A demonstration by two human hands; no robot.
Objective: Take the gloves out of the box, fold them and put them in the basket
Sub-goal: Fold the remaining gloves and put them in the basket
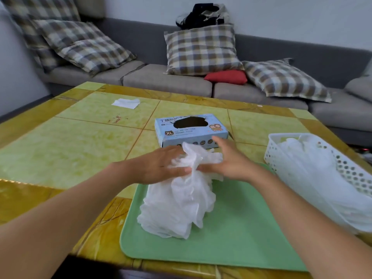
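A crumpled bunch of white gloves (pixel 179 204) rests on the green mat (pixel 237 234) and rises up between my hands. My left hand (pixel 161 166) grips its upper part from the left. My right hand (pixel 227 162) holds it from the right, thumb against the bunch. Just behind them stands the light blue glove box (pixel 191 129) with its dark oval opening on top. A white perforated basket (pixel 342 166) at the right holds several white gloves (pixel 314 174).
The yellow-green tiled table (pixel 70 148) carries a white tissue (pixel 126 103) at the back left. A grey sofa (pixel 165 79) with plaid cushions, a red cushion (pixel 226 76) and dark clothes runs behind the table.
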